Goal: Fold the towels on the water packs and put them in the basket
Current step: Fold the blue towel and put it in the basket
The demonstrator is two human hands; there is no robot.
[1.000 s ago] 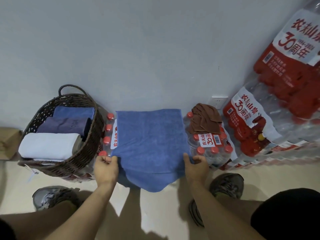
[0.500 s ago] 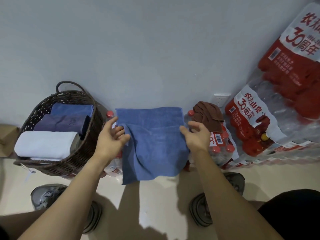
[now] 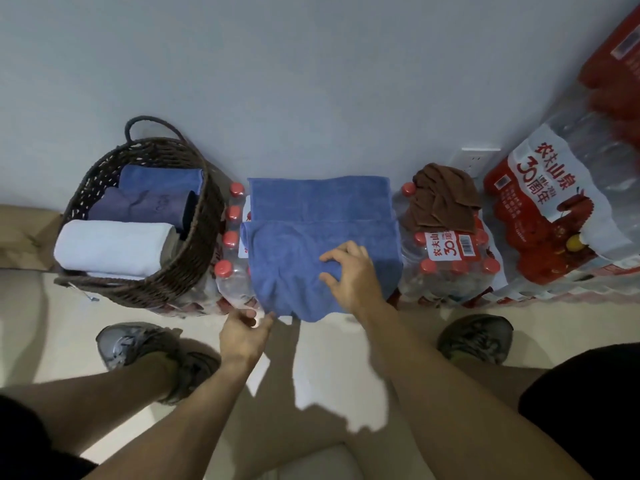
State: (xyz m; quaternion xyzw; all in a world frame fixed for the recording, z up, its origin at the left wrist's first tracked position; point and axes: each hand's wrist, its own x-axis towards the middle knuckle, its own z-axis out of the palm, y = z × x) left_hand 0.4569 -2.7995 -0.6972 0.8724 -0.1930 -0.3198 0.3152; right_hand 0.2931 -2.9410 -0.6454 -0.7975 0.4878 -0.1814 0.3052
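Centrally, the blue towel [image 3: 322, 237] lies on a water pack [image 3: 232, 258] at mid-frame, its near part doubled back so that a fold edge crosses it, while the near edge droops over the front of the pack. The right hand [image 3: 349, 271] rests on the cloth with fingers bunching it slightly; the left hand [image 3: 244, 336], lower centre, pinches the hanging left corner. Judged from this, the towel is only partly folded and not yet in the basket [image 3: 194, 258], which stands at left holding three folded towels, among them a white towel [image 3: 114, 247]. A brown towel [image 3: 443, 199] sits crumpled and unfolded on the right water pack [image 3: 450, 271], so it remains to be done. Larger packs [image 3: 554, 216] stand stacked at far right; nothing blocks the way to the basket.
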